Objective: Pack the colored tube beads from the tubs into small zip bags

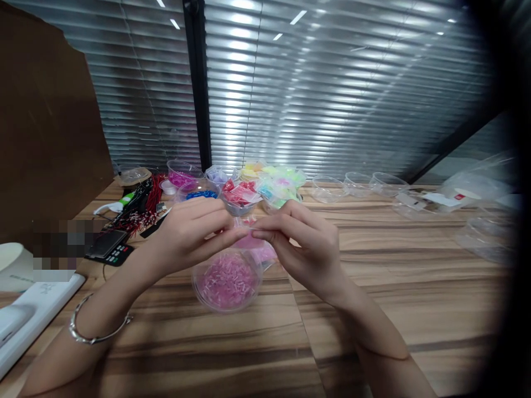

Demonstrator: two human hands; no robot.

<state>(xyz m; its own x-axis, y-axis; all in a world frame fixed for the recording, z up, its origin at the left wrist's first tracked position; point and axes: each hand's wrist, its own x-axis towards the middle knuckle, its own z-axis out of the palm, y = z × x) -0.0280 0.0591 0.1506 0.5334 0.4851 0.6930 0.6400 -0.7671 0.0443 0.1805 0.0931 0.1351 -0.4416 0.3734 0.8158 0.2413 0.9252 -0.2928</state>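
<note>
My left hand (pixel 201 232) and my right hand (pixel 307 246) are raised above the table, both closed in a pinch. Their fingertips nearly meet, and whatever is between them is too small to make out. Just below them stands a round see-through plastic tub (pixel 194 290) holding many short pink tube-like pieces (pixel 228 279). Behind the tub, partly hidden by my fingers, lies a pink plastic bag (pixel 265 253).
Tubs of red packets (pixel 243 193), blue pieces (pixel 201 194) and magenta pieces (pixel 182 179) line the back. Red and black wires (pixel 151 199) and a black keypad device (pixel 110 249) lie left, near a white power strip (pixel 37 309). See-through tubs (pixel 329 189) stand back right.
</note>
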